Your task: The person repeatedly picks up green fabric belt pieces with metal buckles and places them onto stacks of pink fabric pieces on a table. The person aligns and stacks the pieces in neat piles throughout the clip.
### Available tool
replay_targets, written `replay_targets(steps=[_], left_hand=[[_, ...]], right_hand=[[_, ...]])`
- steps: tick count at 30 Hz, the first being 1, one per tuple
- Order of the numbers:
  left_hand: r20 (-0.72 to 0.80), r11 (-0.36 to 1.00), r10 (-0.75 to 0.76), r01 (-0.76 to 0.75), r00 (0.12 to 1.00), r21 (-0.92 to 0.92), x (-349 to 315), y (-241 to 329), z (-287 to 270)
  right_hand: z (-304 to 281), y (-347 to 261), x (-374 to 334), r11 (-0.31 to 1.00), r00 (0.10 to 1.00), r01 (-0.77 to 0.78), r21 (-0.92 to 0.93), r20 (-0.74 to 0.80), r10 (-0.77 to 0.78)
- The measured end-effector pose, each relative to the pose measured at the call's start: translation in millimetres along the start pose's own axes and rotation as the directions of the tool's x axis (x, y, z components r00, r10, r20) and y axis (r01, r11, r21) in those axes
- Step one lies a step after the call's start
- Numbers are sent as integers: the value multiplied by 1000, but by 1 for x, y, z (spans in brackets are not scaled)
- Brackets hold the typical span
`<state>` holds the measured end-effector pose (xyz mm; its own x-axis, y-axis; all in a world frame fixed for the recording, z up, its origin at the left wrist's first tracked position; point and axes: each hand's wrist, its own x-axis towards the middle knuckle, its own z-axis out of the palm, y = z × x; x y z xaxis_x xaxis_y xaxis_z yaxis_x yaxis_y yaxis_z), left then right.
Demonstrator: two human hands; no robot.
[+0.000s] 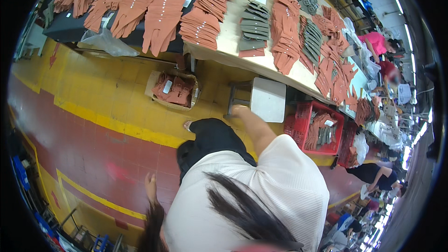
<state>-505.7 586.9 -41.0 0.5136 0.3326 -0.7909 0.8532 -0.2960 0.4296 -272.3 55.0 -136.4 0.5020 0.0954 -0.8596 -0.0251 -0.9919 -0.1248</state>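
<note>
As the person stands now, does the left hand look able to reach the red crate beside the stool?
Probably not: the left hand hangs away from the red crate, and the torso in the white top seems to stand between them.

The stacked pieces (163,16) on the counter (232,30) are a warm rust-orange, several dotted along their length with small white spots, while other piles (255,25) show a muted olive-grey; the counter's own surface is pale beige, giving way to near-black cloth (70,31) toward the left. Below, the stool (268,100) has an off-white top, the carton (151,84) is plain brown, and the crate (294,129) is bright red. The floor (116,86) mixes mustard yellow with a maroon band, edged by vivid yellow stripes (123,125). The person wears a white ribbed top (298,172) and black trousers (217,135)
</note>
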Motion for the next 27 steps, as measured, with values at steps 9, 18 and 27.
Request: replay_targets(steps=[9, 18, 27], left_hand=[[143, 977, -85, 55, 986, 207, 107, -55, -179], [-123, 966, 58, -24, 991, 257, 270, 37, -443], [-20, 893, 295, -269, 955, 361, 471, 313, -588]], right_hand=[[-144, -449, 130, 855, 823, 516, 60, -311, -475], [-166, -573, 205, 913, 903, 408, 15, -156, -401], [-275, -577, 275, 938, 983, 57, 341, 147, -113]])
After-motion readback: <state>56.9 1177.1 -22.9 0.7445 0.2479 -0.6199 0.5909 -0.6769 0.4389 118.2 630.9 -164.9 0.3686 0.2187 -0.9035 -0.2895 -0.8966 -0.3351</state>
